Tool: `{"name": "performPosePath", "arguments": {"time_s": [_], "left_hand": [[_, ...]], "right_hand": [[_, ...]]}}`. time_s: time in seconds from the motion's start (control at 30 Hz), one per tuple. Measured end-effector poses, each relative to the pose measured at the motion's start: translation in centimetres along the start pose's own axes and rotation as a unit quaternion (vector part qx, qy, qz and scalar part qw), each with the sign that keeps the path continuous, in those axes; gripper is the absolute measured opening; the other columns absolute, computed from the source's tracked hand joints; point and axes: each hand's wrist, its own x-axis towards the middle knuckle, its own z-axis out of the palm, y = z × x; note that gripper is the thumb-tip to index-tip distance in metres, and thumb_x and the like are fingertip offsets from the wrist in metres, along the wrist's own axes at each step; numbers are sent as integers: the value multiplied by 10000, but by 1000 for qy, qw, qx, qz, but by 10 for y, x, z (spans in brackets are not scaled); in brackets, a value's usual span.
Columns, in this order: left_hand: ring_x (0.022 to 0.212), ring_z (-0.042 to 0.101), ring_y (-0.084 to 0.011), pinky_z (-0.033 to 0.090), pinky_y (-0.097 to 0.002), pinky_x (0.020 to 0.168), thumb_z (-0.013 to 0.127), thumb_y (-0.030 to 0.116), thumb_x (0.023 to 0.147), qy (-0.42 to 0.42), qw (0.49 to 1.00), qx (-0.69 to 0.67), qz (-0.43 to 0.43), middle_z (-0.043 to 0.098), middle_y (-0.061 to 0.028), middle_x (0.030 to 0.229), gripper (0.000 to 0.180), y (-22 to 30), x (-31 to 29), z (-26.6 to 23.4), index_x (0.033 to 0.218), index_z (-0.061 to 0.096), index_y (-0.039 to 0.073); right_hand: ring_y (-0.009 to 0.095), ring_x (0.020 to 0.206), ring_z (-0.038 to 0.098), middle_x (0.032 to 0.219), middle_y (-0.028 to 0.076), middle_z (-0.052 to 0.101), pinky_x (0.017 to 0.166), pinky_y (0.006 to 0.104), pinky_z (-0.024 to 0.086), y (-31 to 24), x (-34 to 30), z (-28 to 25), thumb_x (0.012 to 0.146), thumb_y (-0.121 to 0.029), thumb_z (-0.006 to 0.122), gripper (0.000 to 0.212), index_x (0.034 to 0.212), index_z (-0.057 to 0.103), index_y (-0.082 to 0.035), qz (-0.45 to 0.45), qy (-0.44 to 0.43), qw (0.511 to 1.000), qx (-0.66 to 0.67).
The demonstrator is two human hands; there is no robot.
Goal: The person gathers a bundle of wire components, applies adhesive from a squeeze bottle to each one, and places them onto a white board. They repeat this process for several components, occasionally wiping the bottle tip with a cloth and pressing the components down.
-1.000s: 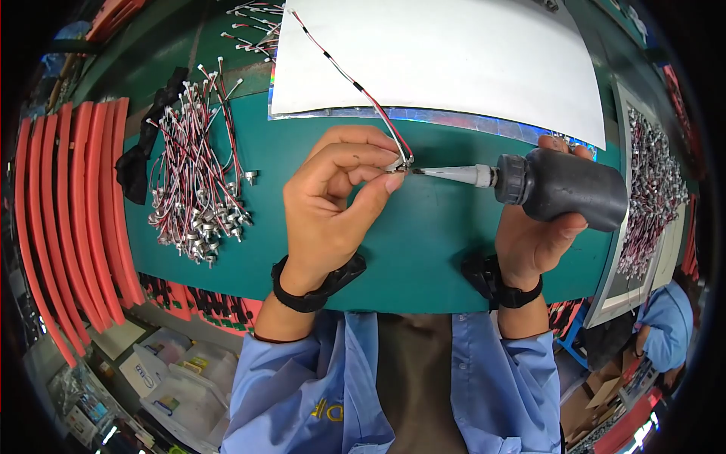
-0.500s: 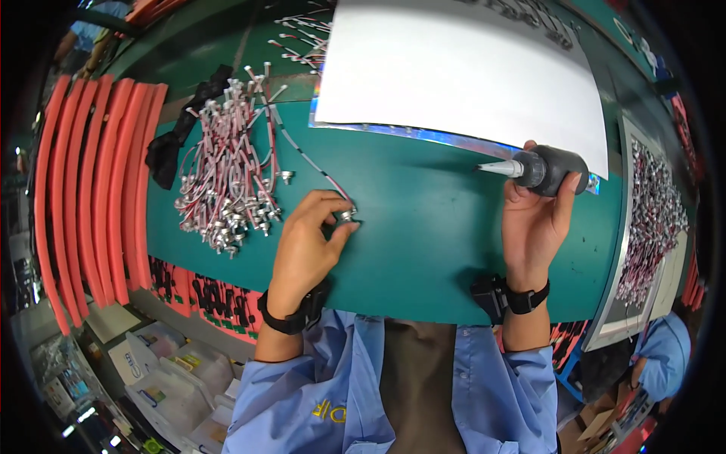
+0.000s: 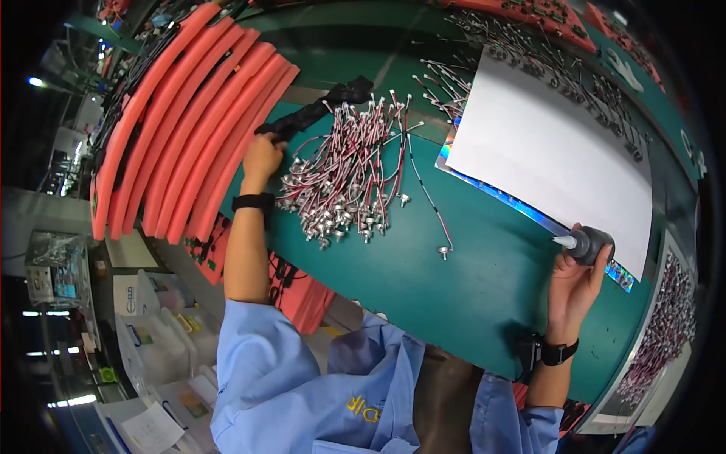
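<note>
At the left of the mat, my left hand (image 3: 262, 157) is closed on the near end of a crumpled black cloth (image 3: 306, 117), its fingertips partly hidden. My right hand (image 3: 573, 291) holds a dark squeeze bottle (image 3: 591, 247) with a pale tapered nozzle, tilted so the nozzle points left. Between the hands, one wired metal component (image 3: 444, 252) lies by itself on the green mat (image 3: 484, 295), its thin lead running up toward the pile. A heap of similar wired components (image 3: 340, 178) lies right of my left hand.
Red foam strips (image 3: 204, 129) stand in a row at the left. A white sheet (image 3: 552, 151) covers the far right of the bench, with more wired parts (image 3: 605, 113) along its far edge. A tray heaped with wired parts (image 3: 662, 325) is at the right; plastic bins (image 3: 162, 340) sit lower left.
My left hand has let go of the single wired component and moved left to the black cloth. The component now lies on the mat. My right hand still holds the bottle; the view has turned.
</note>
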Motion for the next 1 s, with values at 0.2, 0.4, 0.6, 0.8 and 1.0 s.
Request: {"name": "performPosePath", "arguments": {"time_s": [0.2,0.4,0.6,0.8,1.0], "left_hand": [[691,570,-192,450,-283,670,559,218,821,179,939,-280,-90,604,-111,755,253,41,9,-83,871,599,-27],[773,543,-88,425,-209,705,521,122,846,99,764,-637,28,587,-34,864,196,163,-60,-184,955,554,-37],[814,562,-125,437,-237,748,501,131,851,-123,692,-710,40,596,-81,898,224,232,-111,-167,992,524,-41],[802,573,-136,447,-247,735,477,155,873,-329,534,-779,5,594,-98,880,242,254,-124,-142,1020,494,-36],[773,564,-112,454,-245,695,460,133,890,-324,457,-825,-68,584,-91,883,216,267,-127,-138,1030,480,-31]], "right_hand": [[130,649,467,1127,191,497,569,219,400,3,7,31,919,-303,418,367,1131,451,-5,21,-33,999,-11],[131,680,490,1147,193,491,586,215,408,6,5,88,917,-322,414,399,1142,441,6,7,-126,992,19],[132,705,506,1142,200,497,585,216,406,17,-14,116,890,-391,446,469,1171,418,-17,1,-157,988,11],[133,713,518,1098,200,532,579,225,407,13,-7,105,873,-408,468,487,1165,412,-21,-6,-168,979,-112],[141,754,540,1073,197,546,569,233,411,8,2,97,869,-367,490,466,1139,403,3,-79,-157,967,-186]]}}
